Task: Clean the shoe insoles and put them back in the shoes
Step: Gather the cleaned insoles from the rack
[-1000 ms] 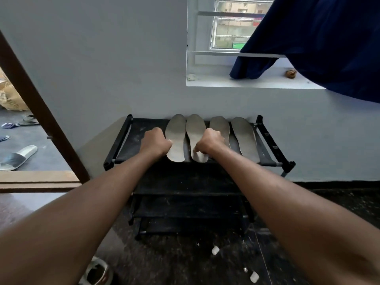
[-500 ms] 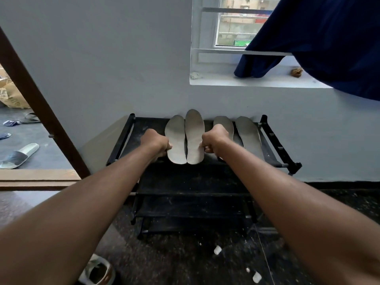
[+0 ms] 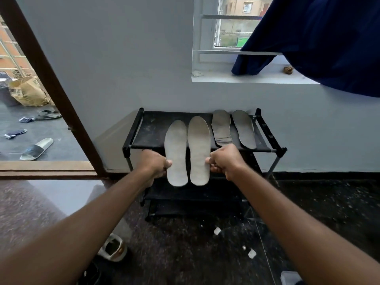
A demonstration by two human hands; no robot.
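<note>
black metal-frame shoe rack with fabric shelves [image 3: 153, 130] on the dark speckled floor [image 3: 308, 212], top shelf's right end has a worn grey flat insole [image 3: 221, 125], second grey insole [image 3: 244, 128] just beside it

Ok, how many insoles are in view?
4 insoles: one gripped in the left hand, one in the right hand, two lying side by side on top of the rack. None seems hidden.

Matt grey insoles [image 3: 176, 153], faintly fuzzy like felt; the rack [image 3: 269, 136] has dusty black cloth shelves on plastic-jointed metal tubes; glossy speckled stone floor [image 3: 318, 212]; dark wooden door frame [image 3: 41, 64].
</note>
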